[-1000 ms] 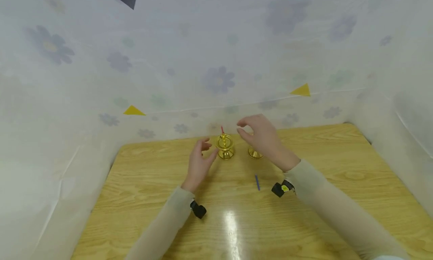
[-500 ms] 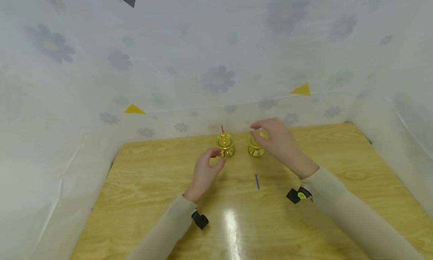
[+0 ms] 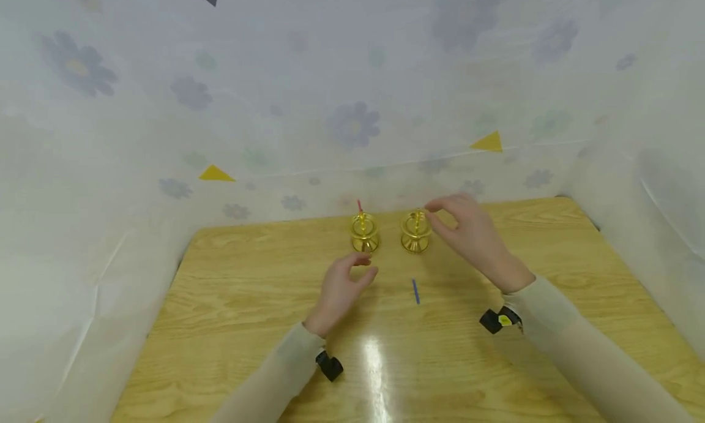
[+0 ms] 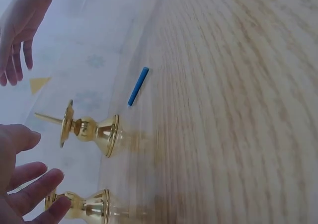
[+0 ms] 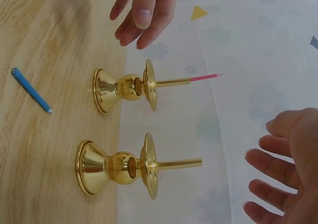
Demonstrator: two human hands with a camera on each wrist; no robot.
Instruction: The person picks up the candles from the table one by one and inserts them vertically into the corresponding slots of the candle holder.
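Near the far edge of the wooden table (image 3: 231, 300) stood two gold candle holders side by side. My right hand (image 3: 473, 236) hovered just beside the right holder (image 3: 415, 232), fingers relaxed, gripping nothing. My left hand (image 3: 344, 285) hung loosely curled and empty, just in front of the left holder (image 3: 364, 233), which carried a red candle (image 5: 203, 77). A blue candle (image 3: 415, 291) lay between my hands.
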